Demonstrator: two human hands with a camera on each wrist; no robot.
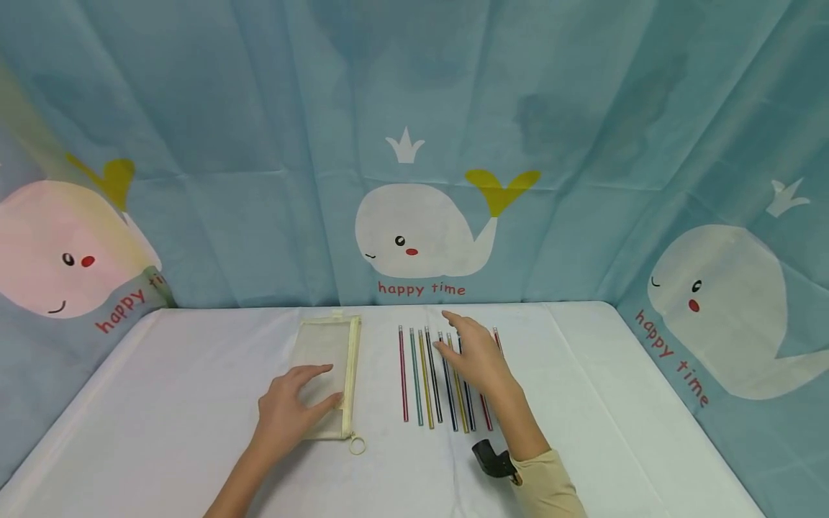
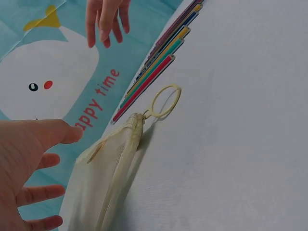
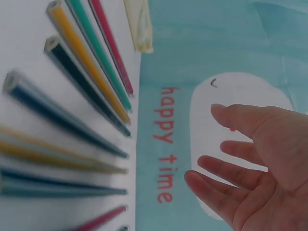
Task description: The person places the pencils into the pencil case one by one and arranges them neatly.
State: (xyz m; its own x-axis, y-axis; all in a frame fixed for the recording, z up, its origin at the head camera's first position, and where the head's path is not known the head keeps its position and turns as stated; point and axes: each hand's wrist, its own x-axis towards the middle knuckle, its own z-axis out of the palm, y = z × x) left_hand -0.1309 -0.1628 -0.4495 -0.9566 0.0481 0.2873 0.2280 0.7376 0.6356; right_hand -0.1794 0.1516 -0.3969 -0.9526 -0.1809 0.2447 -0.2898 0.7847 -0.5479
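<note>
My left hand (image 1: 288, 406) hovers over a pale yellow mesh zip pouch (image 1: 324, 338), thumb and fingers spread apart with nothing between them. The pouch lies flat, its zip along the right side and a ring pull (image 2: 166, 101) at the near corner. To its right, several coloured pencils lie side by side, pointing away from me; a red pencil (image 1: 404, 374) is leftmost, and a yellow pencil (image 3: 86, 57) lies among them. Above the right part of this row is my right hand (image 1: 478, 356), fingers spread and holding nothing; it hides parts of some pencils.
A white cloth covers the table (image 1: 609, 403). Behind it hangs a blue curtain (image 1: 272, 237) printed with whales and lettering. A black wrist-camera mount (image 1: 494, 460) sits by the right sleeve (image 1: 547, 485), low over the table.
</note>
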